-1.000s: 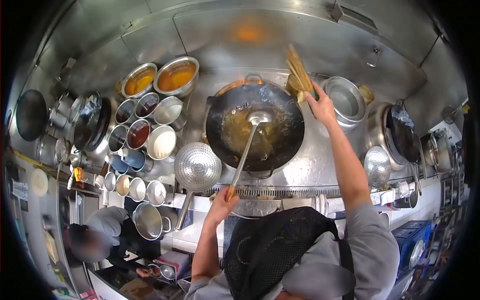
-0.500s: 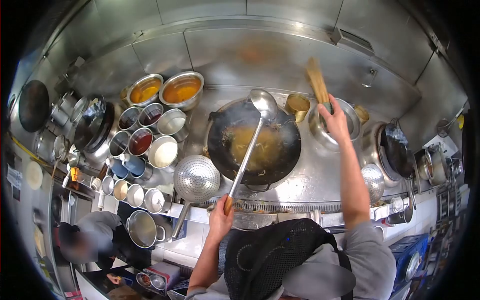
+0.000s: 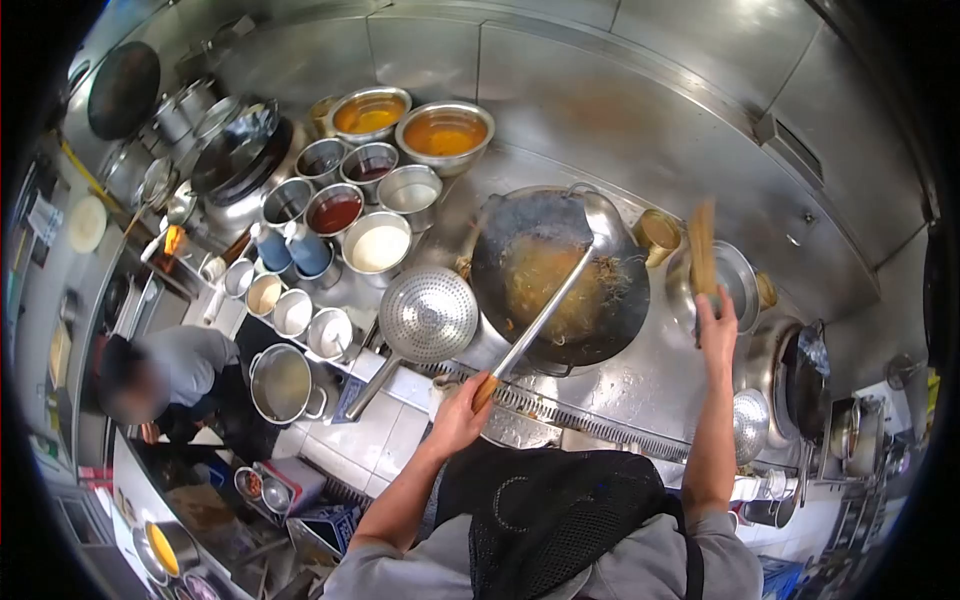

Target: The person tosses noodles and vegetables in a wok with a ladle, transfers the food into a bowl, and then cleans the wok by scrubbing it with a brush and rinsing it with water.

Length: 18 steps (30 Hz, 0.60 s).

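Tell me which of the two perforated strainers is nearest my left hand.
The large strainer left of the wok, close to your left hand. The other strainer sits right of the wok, beside your right forearm.

Place: commercial kitchen, by its look
Wok (image 3: 590,345): broad, blackened, at three o'clock
Sauce pots (image 3: 420,219): clustered at ten o'clock
Steel wall (image 3: 640,110): panelled, at one o'clock

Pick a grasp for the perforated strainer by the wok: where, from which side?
Likely the handle of the strainer, near the free end, from the near side: it is slim, straight and juts past the front edge of the cooktop. The nearer left hand holds the ladle.
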Tool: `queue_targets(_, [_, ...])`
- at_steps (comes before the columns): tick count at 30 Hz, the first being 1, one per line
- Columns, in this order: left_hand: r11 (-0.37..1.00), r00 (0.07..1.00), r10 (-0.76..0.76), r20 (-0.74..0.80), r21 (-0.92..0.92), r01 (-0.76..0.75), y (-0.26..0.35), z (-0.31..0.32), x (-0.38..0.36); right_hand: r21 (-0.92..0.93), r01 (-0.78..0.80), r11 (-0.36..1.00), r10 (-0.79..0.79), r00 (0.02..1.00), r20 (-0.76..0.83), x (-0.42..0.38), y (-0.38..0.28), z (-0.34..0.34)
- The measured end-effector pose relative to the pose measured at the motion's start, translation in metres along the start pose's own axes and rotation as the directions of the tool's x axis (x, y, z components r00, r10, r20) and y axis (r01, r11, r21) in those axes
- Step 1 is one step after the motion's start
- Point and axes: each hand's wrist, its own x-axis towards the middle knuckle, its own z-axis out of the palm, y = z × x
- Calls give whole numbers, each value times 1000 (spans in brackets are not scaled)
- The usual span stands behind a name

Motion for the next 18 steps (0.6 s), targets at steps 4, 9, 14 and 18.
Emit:
queue_targets(4, [995, 997, 64, 45, -83, -60, -6, 0, -10, -678, 629, 380, -670, 692, 267, 23, 54, 12])
queue_targets(9, [993, 997, 22, 80, -121, -13, -9, -14, -25, -778, 592, 211, -372, 785, 496, 77, 44, -59])
queue_targets(14, [1000, 996, 21, 88, 5, -21, -15, -24, -32, -323, 680, 658, -737, 669, -92, 73, 0, -70])
queue_targets(18, [995, 980, -40, 196, -81, 57, -3, -33, -33, -644, 715, 273, -495, 678, 543, 51, -8, -50])
